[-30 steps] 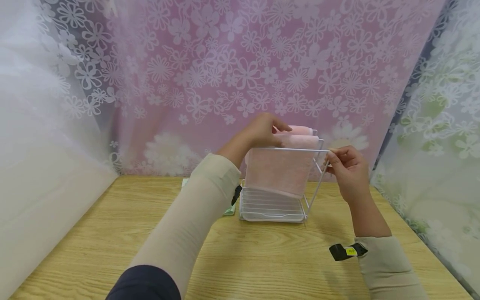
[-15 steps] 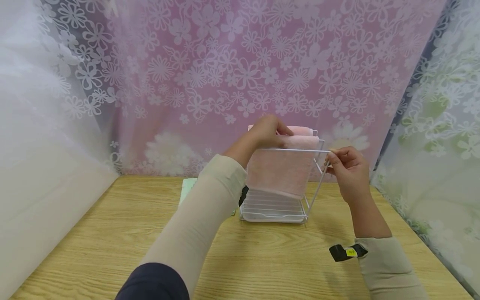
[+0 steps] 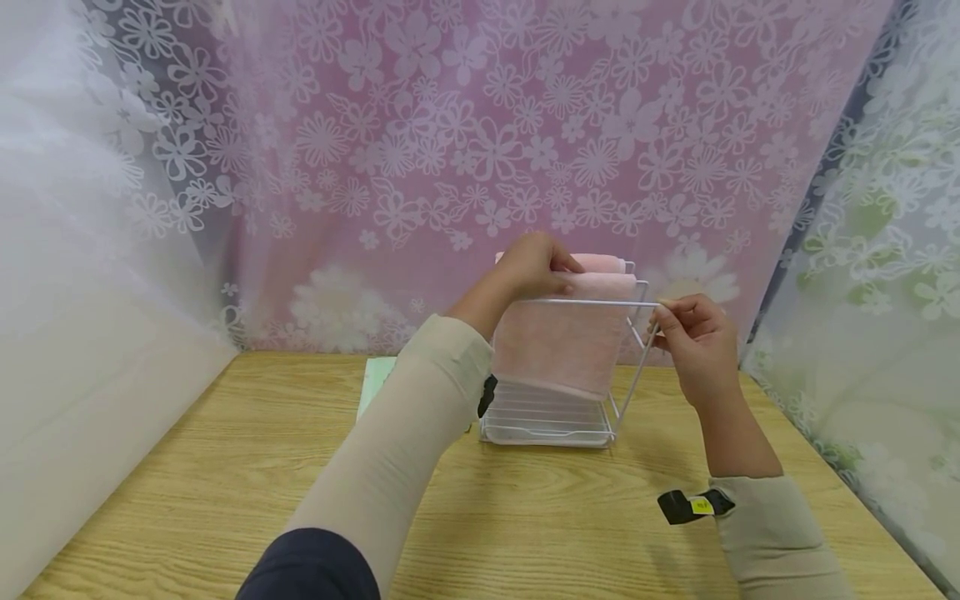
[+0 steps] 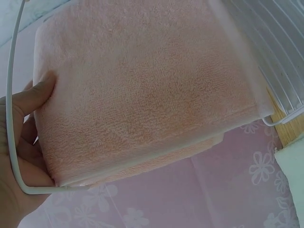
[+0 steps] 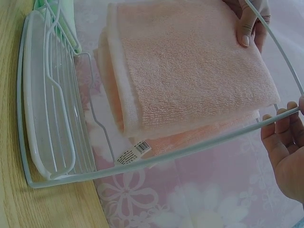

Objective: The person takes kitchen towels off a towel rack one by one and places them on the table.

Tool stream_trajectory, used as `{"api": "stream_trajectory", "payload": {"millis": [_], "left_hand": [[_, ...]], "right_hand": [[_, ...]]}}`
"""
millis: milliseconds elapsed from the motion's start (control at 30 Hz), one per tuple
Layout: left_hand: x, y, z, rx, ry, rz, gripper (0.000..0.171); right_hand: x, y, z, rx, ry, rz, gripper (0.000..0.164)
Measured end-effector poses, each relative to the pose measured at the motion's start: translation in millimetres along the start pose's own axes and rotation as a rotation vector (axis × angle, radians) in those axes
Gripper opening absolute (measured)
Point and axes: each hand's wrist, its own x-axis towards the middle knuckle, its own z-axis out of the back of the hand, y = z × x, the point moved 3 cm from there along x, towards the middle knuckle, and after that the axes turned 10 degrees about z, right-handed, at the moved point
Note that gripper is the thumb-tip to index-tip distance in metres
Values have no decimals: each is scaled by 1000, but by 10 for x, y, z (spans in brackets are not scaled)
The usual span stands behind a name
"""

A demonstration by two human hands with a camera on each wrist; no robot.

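Note:
A white wire rack (image 3: 592,302) stands on the table, with bars at its top and a white tray (image 5: 35,95) at its base. A pink towel (image 3: 558,346) hangs folded over a bar behind the front one. My left hand (image 3: 531,268) reaches over the front bar and pinches this towel near its top left, thumb on the near face. Behind it, a second pink fold of towel (image 3: 600,262) lies over the rear bar. My right hand (image 3: 697,346) pinches the rack's front top right corner between thumb and fingers. A printed label (image 5: 135,152) shows below the towel's edge.
A pale green cloth (image 3: 373,382) lies on the wooden table (image 3: 525,517) left of the rack, partly hidden by my left sleeve. A pink flowered curtain (image 3: 420,167) hangs close behind the rack, with pale sheets at both sides.
My left hand has moved slightly to the right along the towel's top and a little lower. More of the green cloth shows. The right hand keeps its place on the rack.

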Motion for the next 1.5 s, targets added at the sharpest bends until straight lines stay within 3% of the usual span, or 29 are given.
{"api": "stream_trajectory", "payload": {"millis": [367, 567, 1000, 1233, 1500], "left_hand": [[-25, -27, 3, 3, -44, 0, 21], [-36, -25, 14, -46, -79, 3, 19], [-105, -102, 128, -75, -148, -124, 18], [-182, -171, 190, -117, -104, -127, 17], [-237, -197, 223, -79, -54, -118, 19]], "right_hand": [[-9, 8, 13, -19, -6, -6, 4], [-7, 12, 13, -23, -13, -7, 6], [0, -18, 2, -24, -20, 10, 3], [7, -16, 2, -16, -21, 22, 8], [0, -23, 3, -11, -15, 24, 7]]}}
